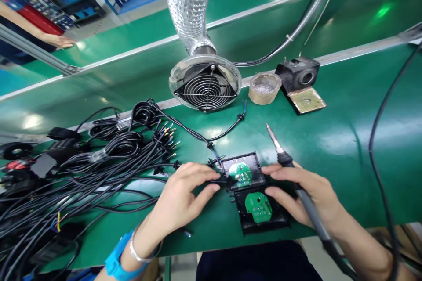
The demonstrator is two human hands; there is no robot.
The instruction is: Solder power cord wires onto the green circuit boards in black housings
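Observation:
My left hand (186, 195) pinches a black cable (224, 181) between thumb and fingertips. The cable's end lies over the lower left edge of the upper black plastic case (256, 167), which has a green circuit board (242, 174) in it. My right hand (311, 191) holds a soldering iron (308, 206) against the palm, its metal tip pointing up and away. That hand's thumb and forefinger are at the right edges of the cases. Nearer to me lies a lower black case (252, 227) with another green circuit board (259, 207).
A heap of black cables (132, 171) with stripped ends covers the left side. At the back are a fume extractor hood (206, 85), a round tub (263, 90) and a soldering iron stand (298, 74). A black cord (376, 153) hangs at right. Another person's hand (59, 40) rests beyond the partition.

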